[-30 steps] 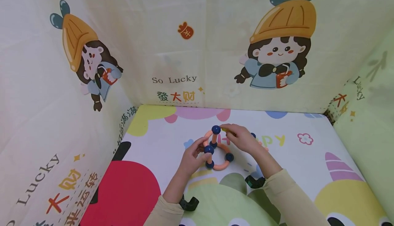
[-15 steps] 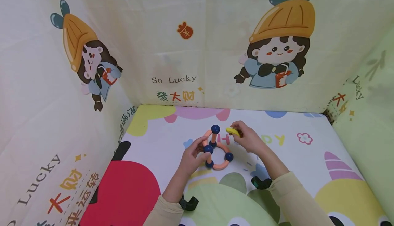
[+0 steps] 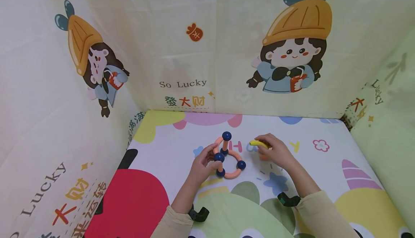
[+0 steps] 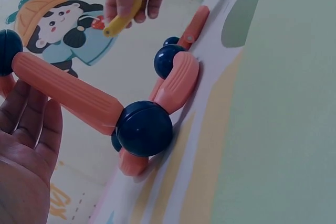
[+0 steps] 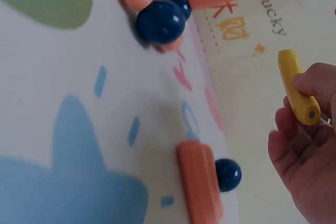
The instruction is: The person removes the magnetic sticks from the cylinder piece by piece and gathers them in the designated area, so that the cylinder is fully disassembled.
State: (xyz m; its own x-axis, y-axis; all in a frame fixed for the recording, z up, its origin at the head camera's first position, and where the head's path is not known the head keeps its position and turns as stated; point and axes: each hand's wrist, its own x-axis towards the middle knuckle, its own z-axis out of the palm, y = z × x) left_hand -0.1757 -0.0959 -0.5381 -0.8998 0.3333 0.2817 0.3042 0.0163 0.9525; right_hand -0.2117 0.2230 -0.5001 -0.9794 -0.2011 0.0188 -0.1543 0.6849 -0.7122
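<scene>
My left hand (image 3: 204,164) grips the near upright side of a magnetic ball-and-rod frame (image 3: 232,175), made of orange rods and dark blue balls. A ring of curved orange rods forms its base on the mat. Another rod rises at the back to a top blue ball (image 3: 227,136). My right hand (image 3: 275,149) pinches a yellow magnetic rod (image 3: 258,143) between thumb and fingers, raised to the right of the frame and apart from it. In the right wrist view, the yellow rod (image 5: 298,87) shows its round end.
Below my right hand lie loose orange rods (image 5: 197,182), with a blue ball (image 5: 228,174) beside them. A printed cartoon mat (image 3: 129,202) covers the table. Patterned cloth walls (image 3: 227,50) stand at the back and both sides.
My right hand has drawn the yellow rod away from the top blue ball, toward the right. My left hand and the frame have stayed in place.
</scene>
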